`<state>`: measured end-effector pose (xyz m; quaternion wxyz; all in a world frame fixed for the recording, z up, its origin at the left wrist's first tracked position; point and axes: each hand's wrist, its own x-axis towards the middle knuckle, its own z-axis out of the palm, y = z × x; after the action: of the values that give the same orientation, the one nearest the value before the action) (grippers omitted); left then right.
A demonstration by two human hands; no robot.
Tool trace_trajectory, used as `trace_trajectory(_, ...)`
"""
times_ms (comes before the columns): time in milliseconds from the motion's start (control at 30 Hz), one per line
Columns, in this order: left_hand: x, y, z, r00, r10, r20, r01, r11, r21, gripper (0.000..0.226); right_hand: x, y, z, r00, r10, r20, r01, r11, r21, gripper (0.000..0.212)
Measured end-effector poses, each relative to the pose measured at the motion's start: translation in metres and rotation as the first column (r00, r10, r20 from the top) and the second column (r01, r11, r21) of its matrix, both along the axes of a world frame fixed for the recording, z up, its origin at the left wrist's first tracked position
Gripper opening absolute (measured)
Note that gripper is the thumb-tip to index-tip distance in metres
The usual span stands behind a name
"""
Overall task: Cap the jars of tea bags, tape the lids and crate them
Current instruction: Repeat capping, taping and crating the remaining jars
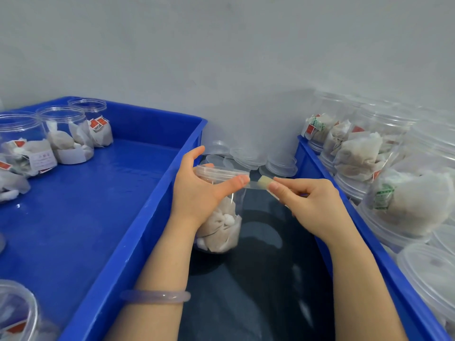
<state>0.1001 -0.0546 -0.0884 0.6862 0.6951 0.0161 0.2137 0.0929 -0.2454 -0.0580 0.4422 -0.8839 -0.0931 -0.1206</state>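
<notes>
My left hand [197, 190] grips a clear plastic jar of tea bags [219, 230] just under its clear lid [221, 171], thumb pressed at the lid's edge. My right hand [307, 200] pinches a strip of clear tape [261, 183] with a pale yellow tab, stretched from the lid's rim to the right. The jar is held over the dark gap between two blue crates.
A large blue crate [152, 217] on the left holds several capped jars [65, 136] along its far and near-left sides. A second blue crate [374, 242] on the right is packed with jars of tea bags [357, 148]. Stacked clear lids [248, 156] lie behind the held jar, against the grey wall.
</notes>
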Motion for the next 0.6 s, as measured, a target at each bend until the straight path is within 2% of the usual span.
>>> trace_trajectory(67,0.000,-0.002,-0.001,1.000,-0.005,-0.031,0.005,1.000,-0.012,0.100,0.001,-0.001,-0.003,0.998,-0.053,0.037,0.053,0.999,-0.012,0.039)
trace_trajectory(167,-0.001,-0.002,-0.001,0.998,-0.043,-0.037,0.040,0.997,-0.061,0.091,0.001,0.000,-0.001,0.995,-0.076,0.068,0.077,0.997,-0.010,0.047)
trace_trajectory(333,-0.006,0.000,0.004,0.962,-0.273,0.016,0.273,0.955,-0.114,0.090,-0.001,0.002,0.003,1.000,0.003,0.006,-0.003,0.999,0.047,0.065)
trace_trajectory(467,-0.012,0.002,0.004,0.891,-0.454,0.026,0.451,0.875,-0.177,0.102,-0.005,0.007,0.012,0.989,0.149,0.020,-0.150,0.982,0.116,0.050)
trace_trajectory(500,-0.012,0.002,0.005,0.871,-0.488,0.049,0.488,0.850,-0.198,0.105,-0.004,0.006,0.015,0.984,0.180,0.005,-0.179,0.978,0.109,0.052)
trace_trajectory(600,-0.012,0.001,0.008,0.866,-0.497,0.053,0.500,0.856,-0.131,0.115,-0.004,-0.001,0.015,0.964,0.227,-0.140,-0.219,0.973,0.072,0.081)
